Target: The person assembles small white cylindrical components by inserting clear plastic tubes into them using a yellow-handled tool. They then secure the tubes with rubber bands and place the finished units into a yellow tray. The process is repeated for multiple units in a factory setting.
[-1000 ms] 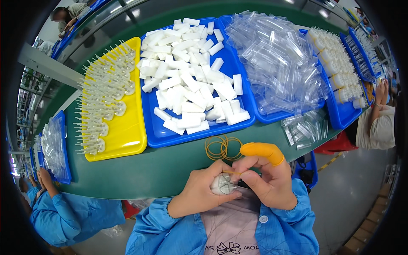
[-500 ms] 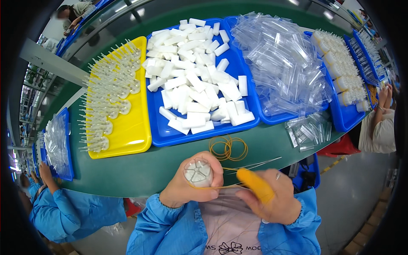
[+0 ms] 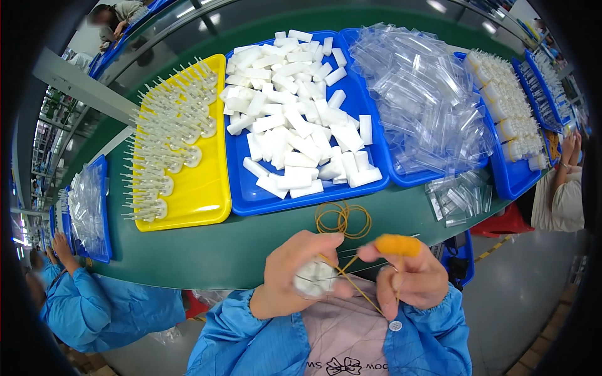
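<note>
In front of my chest, my left hand (image 3: 282, 276) is wrapped round a white bundle (image 3: 312, 279), whose round end shows wedge-like segments, somewhat blurred. A yellow-brown rubber band (image 3: 364, 293) stretches from the bundle to my right hand (image 3: 414, 276), its strands crossing between the two. The fingers of that hand are bent, pulling the band wide, and an orange finger cot (image 3: 398, 245) covers one of them. Several loose rubber bands (image 3: 343, 220) lie on the green table just beyond my hands.
Across the table (image 3: 169, 254) stand a yellow tray (image 3: 207, 207) of stemmed white discs, a blue tray (image 3: 244, 203) of white blocks, another heaped with clear plastic pieces (image 3: 420, 94), and one with white bundles (image 3: 501, 106). Clear pieces (image 3: 461, 197) lie at the edge. Co-workers sit either side.
My right hand has turned, its fingers now spreading the rubber band into crossed strands. The left hand has shifted slightly right with the bundle, which is now tilted.
</note>
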`<state>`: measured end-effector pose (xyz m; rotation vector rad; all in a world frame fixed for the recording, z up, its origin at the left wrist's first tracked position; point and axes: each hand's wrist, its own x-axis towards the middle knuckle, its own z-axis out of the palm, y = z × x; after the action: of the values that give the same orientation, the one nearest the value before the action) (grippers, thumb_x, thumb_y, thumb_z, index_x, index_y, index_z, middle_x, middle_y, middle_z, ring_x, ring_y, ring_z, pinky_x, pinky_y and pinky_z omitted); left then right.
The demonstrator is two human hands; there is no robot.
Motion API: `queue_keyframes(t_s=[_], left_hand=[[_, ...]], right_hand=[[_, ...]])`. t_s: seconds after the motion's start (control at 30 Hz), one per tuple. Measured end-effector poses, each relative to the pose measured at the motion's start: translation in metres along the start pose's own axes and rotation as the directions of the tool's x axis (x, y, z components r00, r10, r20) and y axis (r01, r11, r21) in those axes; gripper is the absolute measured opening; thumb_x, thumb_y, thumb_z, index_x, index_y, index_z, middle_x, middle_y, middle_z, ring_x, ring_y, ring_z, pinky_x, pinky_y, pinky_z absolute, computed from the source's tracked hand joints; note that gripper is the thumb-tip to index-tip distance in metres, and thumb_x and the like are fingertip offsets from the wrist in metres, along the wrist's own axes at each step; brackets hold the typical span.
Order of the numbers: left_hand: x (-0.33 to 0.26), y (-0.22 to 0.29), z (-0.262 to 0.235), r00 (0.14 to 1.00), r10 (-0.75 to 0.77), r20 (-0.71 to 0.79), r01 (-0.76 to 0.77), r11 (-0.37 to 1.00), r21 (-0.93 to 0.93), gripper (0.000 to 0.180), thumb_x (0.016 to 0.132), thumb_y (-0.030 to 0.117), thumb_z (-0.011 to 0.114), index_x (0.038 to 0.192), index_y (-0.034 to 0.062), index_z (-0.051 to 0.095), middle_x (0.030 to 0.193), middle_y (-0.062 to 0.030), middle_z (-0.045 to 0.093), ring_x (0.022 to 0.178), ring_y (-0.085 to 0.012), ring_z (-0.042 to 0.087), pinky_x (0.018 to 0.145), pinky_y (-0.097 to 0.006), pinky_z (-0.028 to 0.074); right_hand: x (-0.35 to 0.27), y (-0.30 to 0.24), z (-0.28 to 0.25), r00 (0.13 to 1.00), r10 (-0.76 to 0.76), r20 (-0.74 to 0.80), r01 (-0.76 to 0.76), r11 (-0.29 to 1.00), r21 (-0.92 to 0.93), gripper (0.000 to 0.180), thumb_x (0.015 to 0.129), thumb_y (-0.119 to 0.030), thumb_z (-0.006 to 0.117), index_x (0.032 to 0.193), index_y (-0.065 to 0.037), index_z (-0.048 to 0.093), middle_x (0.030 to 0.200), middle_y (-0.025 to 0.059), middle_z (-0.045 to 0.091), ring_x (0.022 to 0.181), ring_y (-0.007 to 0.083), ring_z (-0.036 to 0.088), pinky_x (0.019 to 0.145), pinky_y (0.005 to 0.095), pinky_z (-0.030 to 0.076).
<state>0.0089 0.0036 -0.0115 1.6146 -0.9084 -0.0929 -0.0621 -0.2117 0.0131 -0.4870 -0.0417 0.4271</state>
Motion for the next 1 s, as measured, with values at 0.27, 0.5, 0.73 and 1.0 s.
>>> queue_keyframes(t_s=[0.27,0.5,0.73,1.0], left_hand=[[0.006,0.009,0.021,0.985,-0.168,-0.047,0.173,0.905,0.388,0.092,0.057,-0.004,0.072,0.139,-0.0036,0.031,0.098,-0.0147,0.060,0.080,-0.0294,0.059,0.068,-0.035,0.049],[0.007,0.003,0.006,0.899,-0.434,0.065,0.413,0.787,-0.457,0.085,0.071,0.015,0.080,0.139,0.0053,0.030,0.095,-0.0102,0.057,0.086,-0.0221,0.061,0.072,-0.034,0.051],[0.007,-0.008,-0.008,0.841,-0.435,0.322,0.408,0.119,-0.905,0.074,0.087,0.047,0.059,0.141,0.0079,0.026,0.103,-0.0110,0.052,0.087,-0.0224,0.060,0.070,-0.032,0.050],[0.005,0.007,0.000,0.835,-0.478,0.274,0.484,0.399,-0.778,0.071,0.088,0.033,0.063,0.143,0.0074,0.026,0.121,-0.0114,0.047,0.096,-0.0169,0.054,0.084,-0.027,0.044]], right_hand=[[0.016,0.024,0.023,0.951,-0.288,-0.110,-0.014,0.317,-0.948,0.044,0.077,-0.007,0.071,0.118,-0.004,0.057,0.125,0.0139,0.049,0.078,0.0184,0.062,0.068,0.0276,0.055],[0.010,0.005,0.016,0.875,-0.480,0.067,0.019,-0.104,-0.994,0.037,0.064,-0.014,0.081,0.098,-0.006,0.068,0.114,0.0073,0.056,0.081,0.0211,0.061,0.070,0.0306,0.052],[0.000,-0.007,-0.010,0.932,-0.361,0.018,-0.218,-0.600,-0.769,0.019,0.068,-0.011,0.073,0.081,-0.001,0.065,0.088,0.0068,0.054,0.081,0.0266,0.050,0.068,0.0372,0.039],[-0.008,-0.012,-0.010,0.867,-0.487,-0.110,-0.283,-0.299,-0.911,0.016,0.075,-0.003,0.067,0.090,0.001,0.061,0.082,0.0110,0.056,0.071,0.0275,0.056,0.062,0.0357,0.043]])
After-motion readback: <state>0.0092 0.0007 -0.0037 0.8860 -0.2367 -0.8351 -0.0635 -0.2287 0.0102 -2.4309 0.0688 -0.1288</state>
